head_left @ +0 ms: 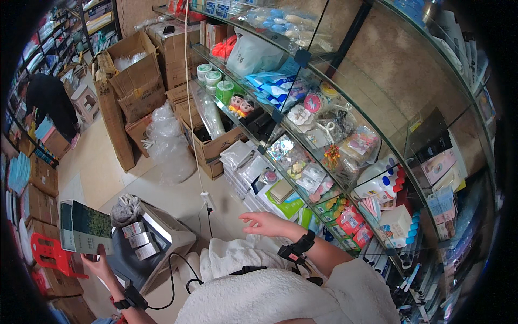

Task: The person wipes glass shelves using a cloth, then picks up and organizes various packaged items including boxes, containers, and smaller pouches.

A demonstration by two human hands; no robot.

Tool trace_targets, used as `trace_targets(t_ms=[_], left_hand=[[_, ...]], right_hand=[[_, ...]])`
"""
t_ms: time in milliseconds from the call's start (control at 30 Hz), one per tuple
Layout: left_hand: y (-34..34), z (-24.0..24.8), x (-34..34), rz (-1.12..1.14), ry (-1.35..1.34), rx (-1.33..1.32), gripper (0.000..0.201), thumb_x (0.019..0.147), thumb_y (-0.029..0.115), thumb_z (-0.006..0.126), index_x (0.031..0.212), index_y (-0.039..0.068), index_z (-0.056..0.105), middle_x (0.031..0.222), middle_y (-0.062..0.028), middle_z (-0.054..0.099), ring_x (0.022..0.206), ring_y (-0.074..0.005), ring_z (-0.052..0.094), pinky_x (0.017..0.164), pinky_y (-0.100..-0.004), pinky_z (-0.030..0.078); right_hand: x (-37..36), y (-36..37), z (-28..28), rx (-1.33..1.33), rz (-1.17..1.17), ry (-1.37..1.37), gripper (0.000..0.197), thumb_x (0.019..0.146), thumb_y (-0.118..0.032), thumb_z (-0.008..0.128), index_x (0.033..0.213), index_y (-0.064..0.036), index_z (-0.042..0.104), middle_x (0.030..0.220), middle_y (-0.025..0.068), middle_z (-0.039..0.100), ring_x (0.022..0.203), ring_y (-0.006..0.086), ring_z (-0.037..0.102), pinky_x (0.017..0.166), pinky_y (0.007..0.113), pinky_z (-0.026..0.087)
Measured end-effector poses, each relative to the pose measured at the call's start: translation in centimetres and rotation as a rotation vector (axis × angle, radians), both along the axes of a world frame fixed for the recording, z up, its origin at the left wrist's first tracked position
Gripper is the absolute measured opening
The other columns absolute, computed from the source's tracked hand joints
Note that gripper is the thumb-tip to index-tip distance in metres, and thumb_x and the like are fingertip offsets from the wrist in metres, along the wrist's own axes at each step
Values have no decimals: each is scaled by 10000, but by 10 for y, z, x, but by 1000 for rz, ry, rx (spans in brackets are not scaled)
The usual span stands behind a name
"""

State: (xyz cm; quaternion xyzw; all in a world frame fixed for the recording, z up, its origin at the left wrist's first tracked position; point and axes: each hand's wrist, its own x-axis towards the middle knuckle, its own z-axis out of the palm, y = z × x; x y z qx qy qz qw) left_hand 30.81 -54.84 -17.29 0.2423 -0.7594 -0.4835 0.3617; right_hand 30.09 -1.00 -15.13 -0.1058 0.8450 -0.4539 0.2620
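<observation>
At the lower left, my left hand (98,263) grips the bottom edge of a dark green box (89,227) with a leafy picture and a pale lower band. The thumb lies on its front; the other fingers are partly hidden. Just to the right of it, three small white boxes (141,240) lie on top of a grey and black bin-like case (171,231), with a bundled grey cloth (125,210) behind them. My right hand (265,224) hovers in front of my body with its fingers stretched out and nothing in them.
Glass shelves (324,186) packed with bagged goods run along the right. A red plastic stool (51,254) stands at the left. Cardboard boxes (135,89) and a clear plastic bag (170,143) sit farther back. A white cord (193,108) hangs down. Another person (51,102) bends over at the far left.
</observation>
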Motion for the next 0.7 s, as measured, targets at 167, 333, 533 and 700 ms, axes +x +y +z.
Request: trace_targets(t_ms=[167, 333, 533, 700], left_hand=[[-11, -13, 0, 158, -114, -97, 675, 704, 119, 752, 1231, -47, 364, 1131, -141, 478, 977, -206, 492, 839, -314, 432], [-13, -20, -2, 119, -82, -49, 675, 701, 117, 752, 1225, -53, 362, 1134, -144, 472, 990, -212, 477, 859, -314, 416], [-26, -41, -2, 113, -137, -32, 672, 680, 134, 761, 1203, -70, 392, 1143, -174, 491, 1019, -231, 494, 894, -322, 399], [-28, -67, 0, 201, -211, -136, 693, 646, 189, 788, 1167, -84, 423, 1127, -187, 513, 1021, -247, 504, 906, -328, 393]], right_hand=[[-3, -7, 8, 28, 31, -1, 476, 824, -288, 605, 1221, -61, 472, 1073, 148, 577, 870, 210, 610, 765, 303, 488], [3, -5, 5, 4, 14, -21, 515, 800, -373, 589, 1201, -67, 485, 1057, 163, 591, 918, 262, 606, 780, 341, 475], [4, -4, 3, 21, 14, -22, 502, 812, -347, 594, 1209, -63, 476, 1066, 153, 584, 882, 235, 612, 754, 326, 483], [4, -4, 2, 31, 15, -15, 485, 821, -313, 603, 1219, -69, 470, 1070, 138, 582, 862, 207, 614, 746, 307, 485]])
